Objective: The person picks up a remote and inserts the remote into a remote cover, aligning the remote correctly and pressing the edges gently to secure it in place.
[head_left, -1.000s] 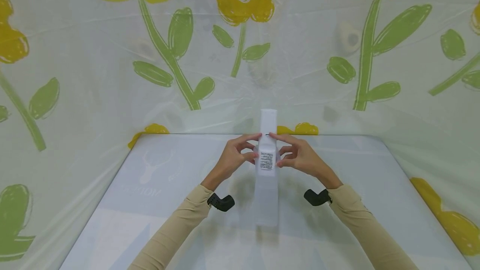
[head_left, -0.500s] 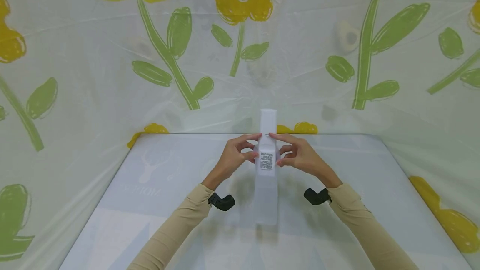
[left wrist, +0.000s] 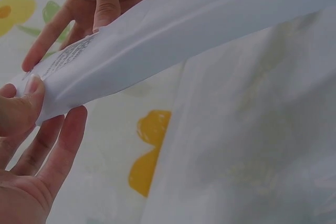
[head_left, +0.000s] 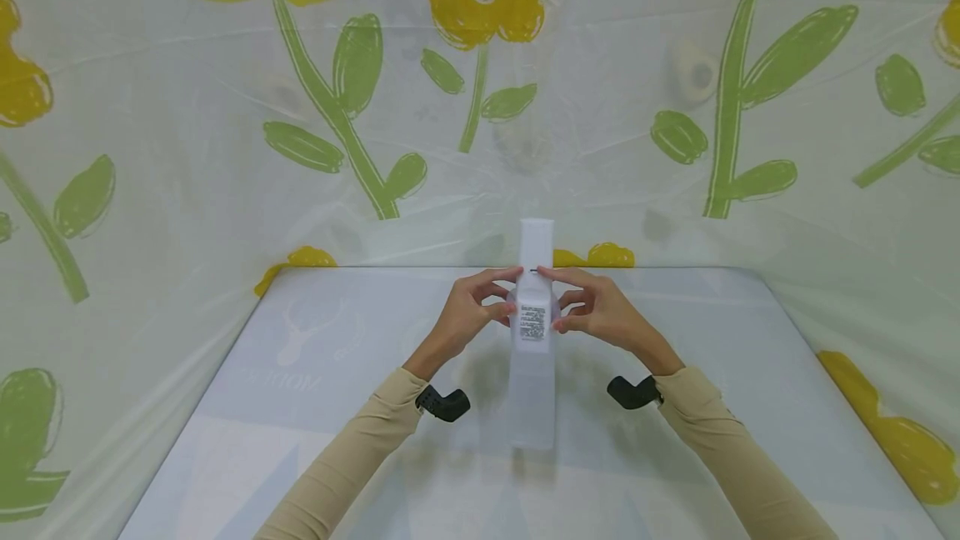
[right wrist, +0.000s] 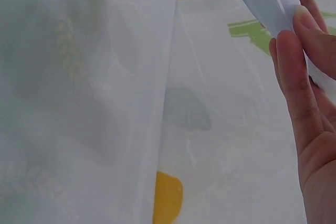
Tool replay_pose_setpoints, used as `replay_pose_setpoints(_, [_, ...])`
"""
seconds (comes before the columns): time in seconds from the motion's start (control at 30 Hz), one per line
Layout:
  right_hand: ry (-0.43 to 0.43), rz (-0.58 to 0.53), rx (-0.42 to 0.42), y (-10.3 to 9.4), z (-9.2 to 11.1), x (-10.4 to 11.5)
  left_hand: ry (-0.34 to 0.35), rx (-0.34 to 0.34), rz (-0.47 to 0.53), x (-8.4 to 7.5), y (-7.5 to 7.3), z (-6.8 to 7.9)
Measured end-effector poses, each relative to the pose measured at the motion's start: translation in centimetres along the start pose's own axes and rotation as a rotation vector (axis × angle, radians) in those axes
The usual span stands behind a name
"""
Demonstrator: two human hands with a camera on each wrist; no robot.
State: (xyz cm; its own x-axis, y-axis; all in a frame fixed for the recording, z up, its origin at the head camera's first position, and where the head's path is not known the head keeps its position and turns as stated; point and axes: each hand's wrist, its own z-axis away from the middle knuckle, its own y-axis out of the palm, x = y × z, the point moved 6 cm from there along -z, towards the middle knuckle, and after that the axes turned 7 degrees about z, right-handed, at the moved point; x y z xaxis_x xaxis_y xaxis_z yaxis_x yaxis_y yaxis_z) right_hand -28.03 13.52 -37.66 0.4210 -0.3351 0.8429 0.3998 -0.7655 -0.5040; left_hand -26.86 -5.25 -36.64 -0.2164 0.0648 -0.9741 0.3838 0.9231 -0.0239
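A long, narrow white object [head_left: 532, 394] is held up between my hands, over the table's middle. It carries a printed label [head_left: 533, 323] and a small dark mark above it; its exact kind is not shown. My left hand [head_left: 467, 311] pinches its left side, thumb beside the label and index fingertip near the dark mark. From the right, my right hand [head_left: 603, 313] pinches it in the same way. A rounded, pale edge bulges behind the label on both sides. In the left wrist view the white object [left wrist: 157, 45] runs diagonally, with thumb and fingers on opposite faces.
Below lies a pale table [head_left: 315, 440] with a faint printed pattern. Behind it hangs a whitish curtain [head_left: 600, 148] with yellow flowers and green leaves, falling along both table sides. Each wrist wears a black camera mount, such as the left one [head_left: 444, 405].
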Motion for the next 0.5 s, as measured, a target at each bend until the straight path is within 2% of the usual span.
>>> replay_pose_setpoints(0.27, [0.003, -0.007, 0.001, 0.19, -0.13, -0.33, 0.005, 0.006, 0.010, 0.11, -0.09, 0.04])
replay_pose_setpoints(0.5, [0.010, 0.004, 0.008, 0.26, -0.10, 0.24, -0.006, -0.004, 0.009, 0.32, -0.22, 0.04])
